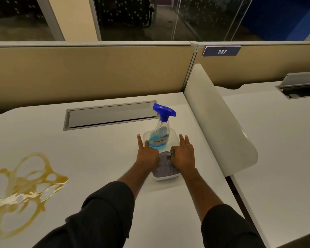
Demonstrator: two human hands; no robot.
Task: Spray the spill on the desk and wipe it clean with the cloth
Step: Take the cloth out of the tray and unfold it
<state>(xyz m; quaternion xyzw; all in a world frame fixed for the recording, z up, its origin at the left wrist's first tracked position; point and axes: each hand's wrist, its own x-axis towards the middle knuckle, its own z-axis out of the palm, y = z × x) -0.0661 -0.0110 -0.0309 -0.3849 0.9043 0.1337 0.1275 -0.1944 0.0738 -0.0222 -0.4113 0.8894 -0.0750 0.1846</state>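
A clear spray bottle [160,135] with blue liquid and a blue trigger head stands in a shallow white tray [174,136] on the white desk [100,151]. A grey cloth [164,167] lies bunched in the tray's near half. My left hand [147,154] rests at the tray's left edge beside the bottle's base, two fingers stretched forward. My right hand [183,154] pinches the top of the cloth, with two fingers pointing forward. A brown, wet spill [27,188] spreads in loops over the desk's near left part.
A grey cable hatch [111,114] is set into the desk behind the tray. A white curved divider [216,119] rises along the desk's right edge, with another desk [276,140] beyond it. A tan partition [89,72] closes the back.
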